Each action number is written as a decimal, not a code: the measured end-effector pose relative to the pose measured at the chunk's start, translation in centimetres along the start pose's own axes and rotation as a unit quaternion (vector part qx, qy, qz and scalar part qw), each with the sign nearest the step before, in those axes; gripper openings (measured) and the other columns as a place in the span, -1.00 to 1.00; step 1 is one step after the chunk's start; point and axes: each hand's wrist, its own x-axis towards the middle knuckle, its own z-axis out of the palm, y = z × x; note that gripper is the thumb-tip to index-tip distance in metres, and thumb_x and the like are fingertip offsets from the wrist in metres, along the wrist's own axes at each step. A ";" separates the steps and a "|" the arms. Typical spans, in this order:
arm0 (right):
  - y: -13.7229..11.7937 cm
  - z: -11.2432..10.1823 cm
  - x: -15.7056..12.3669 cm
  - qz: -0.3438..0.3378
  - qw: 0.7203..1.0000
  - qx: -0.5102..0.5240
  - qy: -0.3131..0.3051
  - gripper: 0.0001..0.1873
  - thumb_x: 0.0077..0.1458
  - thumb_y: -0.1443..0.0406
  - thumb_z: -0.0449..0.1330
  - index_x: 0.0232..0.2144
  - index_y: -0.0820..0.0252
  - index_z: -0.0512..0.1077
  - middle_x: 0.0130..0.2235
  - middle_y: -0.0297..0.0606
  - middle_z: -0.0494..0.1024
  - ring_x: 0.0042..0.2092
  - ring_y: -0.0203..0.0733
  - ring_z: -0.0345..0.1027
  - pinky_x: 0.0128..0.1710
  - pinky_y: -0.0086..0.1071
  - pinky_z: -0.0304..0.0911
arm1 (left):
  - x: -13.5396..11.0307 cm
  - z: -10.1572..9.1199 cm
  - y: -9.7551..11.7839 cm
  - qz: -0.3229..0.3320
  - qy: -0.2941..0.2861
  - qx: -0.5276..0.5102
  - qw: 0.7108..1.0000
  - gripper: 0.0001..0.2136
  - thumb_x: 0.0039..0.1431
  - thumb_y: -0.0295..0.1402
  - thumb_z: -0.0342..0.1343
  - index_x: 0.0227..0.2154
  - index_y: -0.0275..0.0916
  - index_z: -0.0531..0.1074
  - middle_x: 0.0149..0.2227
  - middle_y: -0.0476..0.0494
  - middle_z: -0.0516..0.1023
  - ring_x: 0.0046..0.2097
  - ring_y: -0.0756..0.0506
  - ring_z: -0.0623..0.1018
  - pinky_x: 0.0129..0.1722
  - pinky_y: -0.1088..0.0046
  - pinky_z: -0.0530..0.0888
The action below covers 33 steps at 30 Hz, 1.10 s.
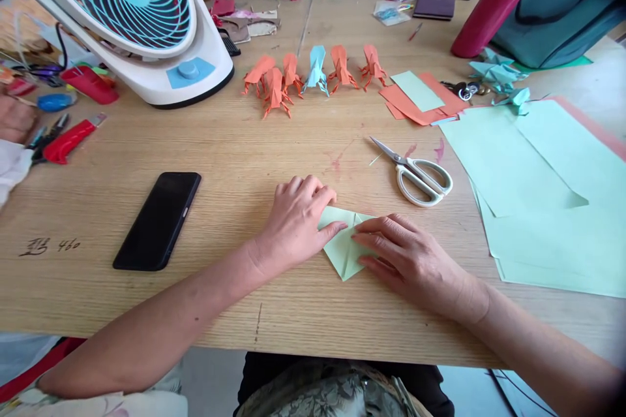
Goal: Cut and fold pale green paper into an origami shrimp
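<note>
A pale green sheet of origami paper (pixel 342 252), folded to a point toward me and creased down its middle, lies on the wooden table. My left hand (pixel 303 218) holds its left side, thumb pressed on top and fingers curled by the far edge. On the right side, my right hand (pixel 411 257) has its fingers closed together on the paper, hiding that corner. White-handled scissors (pixel 424 181) rest just beyond my right hand, blades apart from the paper. To the left of my left hand lies a black phone (pixel 157 221).
Folded orange paper animals (pixel 276 89) and a blue one (pixel 317 70) stand behind my hands. Large green sheets (pixel 548 234) cover the right side. A white fan (pixel 147 32), a red box cutter (pixel 68 141) and a magenta bottle (pixel 496 6) stand or lie around.
</note>
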 end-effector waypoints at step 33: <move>0.9 0.1 0.4 0.007 0.995 -0.101 0.001 -0.76 0.28 0.47 0.05 -0.08 0.40 0.46 -0.18 -0.04 0.46 -0.25 -0.11 0.32 -0.25 -0.20 0.40 | 3.8 -1.3 0.2 0.055 -0.120 -0.042 0.990 -0.87 0.24 -0.30 0.22 -0.38 -0.23 0.46 -0.28 -0.02 0.57 -0.16 -0.11 0.52 -0.16 0.31 0.18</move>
